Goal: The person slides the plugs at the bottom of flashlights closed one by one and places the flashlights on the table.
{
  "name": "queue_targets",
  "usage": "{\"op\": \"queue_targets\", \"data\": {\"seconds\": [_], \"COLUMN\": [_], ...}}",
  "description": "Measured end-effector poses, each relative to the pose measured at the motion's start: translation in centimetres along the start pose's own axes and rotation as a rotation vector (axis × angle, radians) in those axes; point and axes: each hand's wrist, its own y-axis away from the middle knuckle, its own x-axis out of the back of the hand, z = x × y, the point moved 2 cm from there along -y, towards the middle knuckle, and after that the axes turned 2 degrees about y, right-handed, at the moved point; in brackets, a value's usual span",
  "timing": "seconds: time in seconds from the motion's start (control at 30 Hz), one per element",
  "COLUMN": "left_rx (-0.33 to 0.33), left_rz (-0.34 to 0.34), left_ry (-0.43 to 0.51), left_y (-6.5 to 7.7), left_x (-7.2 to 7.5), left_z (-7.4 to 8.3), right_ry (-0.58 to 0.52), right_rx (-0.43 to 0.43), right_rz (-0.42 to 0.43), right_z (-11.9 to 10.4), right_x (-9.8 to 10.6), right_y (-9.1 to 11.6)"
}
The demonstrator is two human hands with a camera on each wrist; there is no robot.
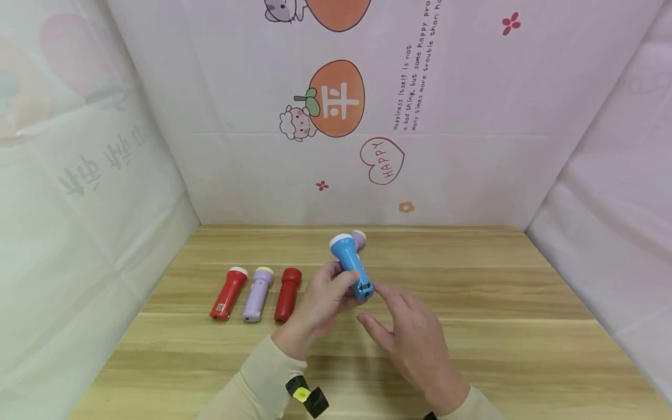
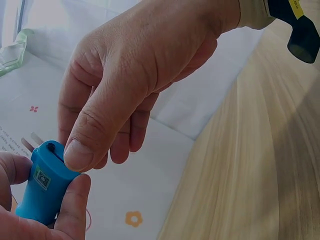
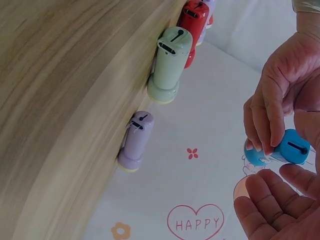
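Note:
My left hand [image 1: 321, 296] grips a blue flashlight [image 1: 346, 254] with a white head, head pointing away and tail towards me. In the left wrist view its tail has a dark slot, a QR sticker and what look like metal prongs sticking out. My right hand [image 1: 420, 335] is beside the tail, index finger and thumb extended; in the left wrist view its thumb touches the tail end. The right wrist view shows its fingers [image 3: 267, 192] fairly straight under the flashlight. A purple flashlight [image 1: 359, 238] lies behind the blue one, partly hidden.
To the left on the wooden table [image 1: 472, 262] lie a red flashlight [image 1: 229, 293], a purple one [image 1: 258, 294] and a dark red one [image 1: 288, 294]. A pale green flashlight [image 3: 171, 65] shows in the right wrist view. A printed white cloth [image 1: 236, 146] hangs behind.

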Motion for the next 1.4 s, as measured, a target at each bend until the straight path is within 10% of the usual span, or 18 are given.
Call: {"op": "queue_targets", "data": {"seconds": [1.4], "left_rx": [0.052], "left_rz": [0.034], "left_ry": [0.085], "left_y": [1.3], "left_x": [-0.5], "left_z": [-2.6], "right_ry": [-0.017], "right_rx": [0.007], "right_rz": [0.04], "right_z": [-0.2], "right_x": [-0.3], "right_y": [0.1]}}
